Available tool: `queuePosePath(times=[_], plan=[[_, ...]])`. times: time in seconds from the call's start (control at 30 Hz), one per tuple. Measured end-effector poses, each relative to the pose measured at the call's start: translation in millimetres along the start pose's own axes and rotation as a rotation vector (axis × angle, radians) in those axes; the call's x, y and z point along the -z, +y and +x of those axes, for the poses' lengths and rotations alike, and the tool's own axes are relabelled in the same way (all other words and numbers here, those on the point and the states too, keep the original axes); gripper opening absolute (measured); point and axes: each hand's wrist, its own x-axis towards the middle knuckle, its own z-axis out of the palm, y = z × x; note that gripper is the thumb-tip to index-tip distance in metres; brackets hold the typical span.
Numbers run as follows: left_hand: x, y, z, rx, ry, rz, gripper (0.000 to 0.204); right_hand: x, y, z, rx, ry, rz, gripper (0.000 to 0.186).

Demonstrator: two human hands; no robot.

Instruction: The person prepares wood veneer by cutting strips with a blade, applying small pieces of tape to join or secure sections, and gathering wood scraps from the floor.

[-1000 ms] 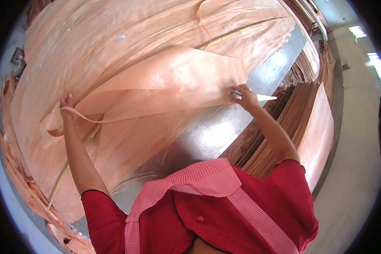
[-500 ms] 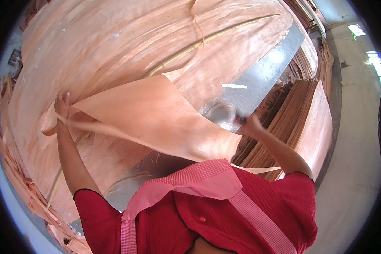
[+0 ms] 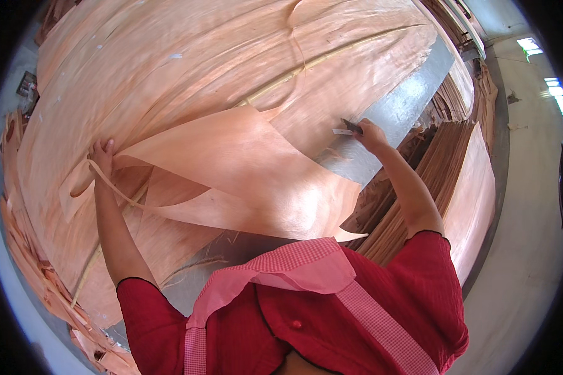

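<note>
My left hand (image 3: pixel 101 156) grips a loose pale-pink veneer sheet (image 3: pixel 250 162) at its left end, where a narrow curling strip (image 3: pixel 120 191) hangs off. The sheet spreads folded toward my body, its pointed lower corner near my apron. My right hand (image 3: pixel 366 134), fingers closed, holds a dark, slender tool (image 3: pixel 350 125), perhaps a blade, over the right part of the work surface. A short white ruler-like strip (image 3: pixel 341 132) lies just beside the tool's tip; whether my fingers touch it I cannot tell.
A wide layer of wrinkled veneer (image 3: pixel 169 81) covers most of the surface, a pale stick (image 3: pixel 281 81) along it. At its right are a bare metal strip (image 3: pixel 414 87) and stacked veneer sheets (image 3: pixel 431 181). Veneer scraps (image 3: pixel 19 244) line the left edge; a wall (image 3: pixel 525 175) stands far right.
The sheet's right part has swung down toward my body, uncovering the veneer and metal beneath. My right hand dipped, then rose again with the dark tool. My left hand has stayed in place.
</note>
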Motion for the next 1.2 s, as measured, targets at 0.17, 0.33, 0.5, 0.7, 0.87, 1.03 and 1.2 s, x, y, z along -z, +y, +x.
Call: queuePosePath(times=[0.17,0.33,0.5,0.7,0.87,1.03,1.2], plan=[[-3.7,-3.4,-3.6,-0.045,0.020,-0.014,0.057,-15.3,-5.0,-18.9,-0.037,0.107,-0.016,0.017],[-0.5,3.3,-4.0,-0.075,0.035,0.037,0.056,-27.2,-20.7,-61.2,0.210,0.042,0.107,0.012],[-25.4,-37.2,1.0,-0.063,-0.078,-0.171,0.042,-25.9,-30.3,-104.6,-0.023,0.109,0.354,0.013],[-12.6,-34.9,-10.8,-0.026,0.224,-0.670,0.033,48.1,-68.0,-48.7,-0.469,-0.198,1.609,0.034],[55.7,-26.1,-78.5,-0.321,0.206,-0.195,0.029,56.4,-106.9,-18.4,-0.507,-0.591,1.875,0.027],[131.7,-51.3,-120.5,-0.128,0.334,-0.289,0.025,80.2,-178.7,18.0,-0.069,-0.365,1.627,0.025],[200.3,154.3,-92.0,-0.013,-0.589,-1.279,0.040,91.6,-285.0,48.3,0.461,-0.317,1.332,0.025]])
